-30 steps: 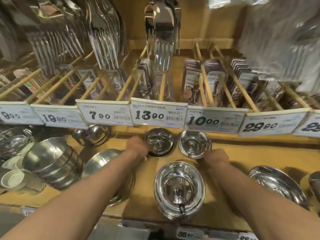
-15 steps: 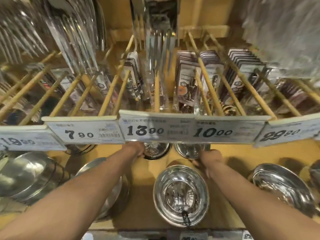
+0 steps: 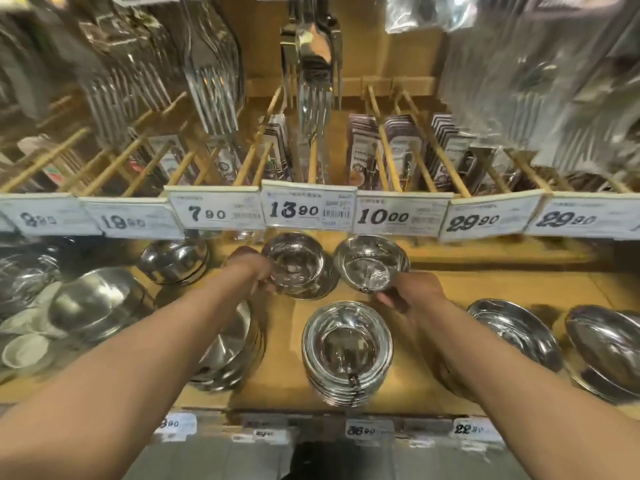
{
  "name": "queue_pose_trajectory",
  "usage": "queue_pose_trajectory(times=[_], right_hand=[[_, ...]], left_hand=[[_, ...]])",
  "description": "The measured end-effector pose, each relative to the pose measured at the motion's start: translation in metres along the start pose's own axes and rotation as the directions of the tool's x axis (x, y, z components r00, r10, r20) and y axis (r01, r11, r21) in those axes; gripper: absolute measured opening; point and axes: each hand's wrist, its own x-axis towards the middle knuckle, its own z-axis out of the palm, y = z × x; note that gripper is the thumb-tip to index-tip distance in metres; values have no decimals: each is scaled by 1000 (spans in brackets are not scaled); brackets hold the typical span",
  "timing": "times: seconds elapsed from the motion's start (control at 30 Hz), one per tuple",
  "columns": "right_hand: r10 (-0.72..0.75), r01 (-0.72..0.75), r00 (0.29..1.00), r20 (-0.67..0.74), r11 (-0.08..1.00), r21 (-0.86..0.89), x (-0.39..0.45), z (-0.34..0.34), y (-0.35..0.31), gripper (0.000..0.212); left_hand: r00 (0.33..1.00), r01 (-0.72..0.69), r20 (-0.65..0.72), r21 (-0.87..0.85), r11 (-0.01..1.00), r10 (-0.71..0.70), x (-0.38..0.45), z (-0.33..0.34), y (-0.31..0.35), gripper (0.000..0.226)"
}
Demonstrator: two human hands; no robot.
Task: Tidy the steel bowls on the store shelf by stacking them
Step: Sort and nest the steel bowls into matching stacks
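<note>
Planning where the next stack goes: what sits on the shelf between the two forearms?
In the head view, a stack of steel bowls stands on the wooden shelf between the forearms, nearer the front edge than the two small bowls the hands hold.

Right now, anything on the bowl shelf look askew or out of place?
Yes. The right small bowl is tilted, gripped by the right hand. At left, one bowl lies tipped on its side, and a stack lies on its side beside white dishes. No damage or spills visible.

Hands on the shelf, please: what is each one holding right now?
Left hand: grips the left small bowl.
Right hand: grips the right small bowl.
</note>
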Motion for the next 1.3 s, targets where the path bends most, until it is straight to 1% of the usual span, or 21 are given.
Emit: queue_pose_trajectory(times=[0.07,0.13,0.2,0.27,0.33,0.4,0.47,0.57,0.63,0.7,0.77,0.87,0.93,1.1,1.17,1.27,1.3], right_hand=[[-40,40,999,8,999,5,-10,-6,-5,7],[-96,96,995,31,995,-11,-21,-12,-9,9],[-150,152,986,75,988,-27,-33,-16,-10,15],[-190,198,977,100,977,-81,-43,-20,-8,18],[-209,224,972,106,963,-151,-55,-24,-3,15],[-237,263,960,148,945,-194,-66,-26,5,7],[-245,285,949,197,935,-210,-74,-27,13,5],[-222,275,946,237,936,-221,-79,-25,27,10],[-213,272,945,249,933,-237,-81,-25,35,7],[-209,275,938,276,933,-230,-83,-25,42,2],[-185,249,939,290,947,-201,-85,-26,50,7],[-127,179,956,266,967,-180,-87,-27,60,6],[-118,164,961,250,971,-173,-89,-28,64,4],[-163,198,972,169,957,-214,-94,-31,65,7],[-163,198,974,160,951,-236,-96,-32,65,8],[-165,209,973,159,926,-315,-96,-33,68,14],[-167,209,973,158,928,-310,-95,-33,70,13]], left_hand=[[998,-56,-43,-20,998,55,-16,-8,2,9],[996,-71,-57,-60,996,68,-32,-15,5,9],[995,-83,-60,-110,991,76,-51,-23,6,6],[990,-115,-97,-151,982,101,-70,-29,5,11],[987,-132,-121,-202,970,110,-88,-36,0,13],[981,-147,-156,-230,962,113,-102,-44,-5,13],[972,-185,-180,-208,960,148,-112,-52,-10,23],[976,-190,-157,-246,950,154,-134,-60,-13,19],[973,-200,-164,-267,943,160,-147,-62,-15,13],[973,-200,-161,-256,946,162,-159,-60,-18,15],[974,-195,-160,-247,949,158,-168,-54,-24,15],[975,-200,-150,-247,948,166,-180,-41,-33,8],[979,-190,-122,-275,943,161,-187,-33,-38,10],[982,-179,-105,-291,940,155,-192,-20,-43,10],[984,-174,-96,-285,943,152,-193,-19,-44,11],[983,-178,-98,-279,944,157,-194,-18,-43,14],[983,-179,-98,-275,944,158,-194,-18,-43,15]])
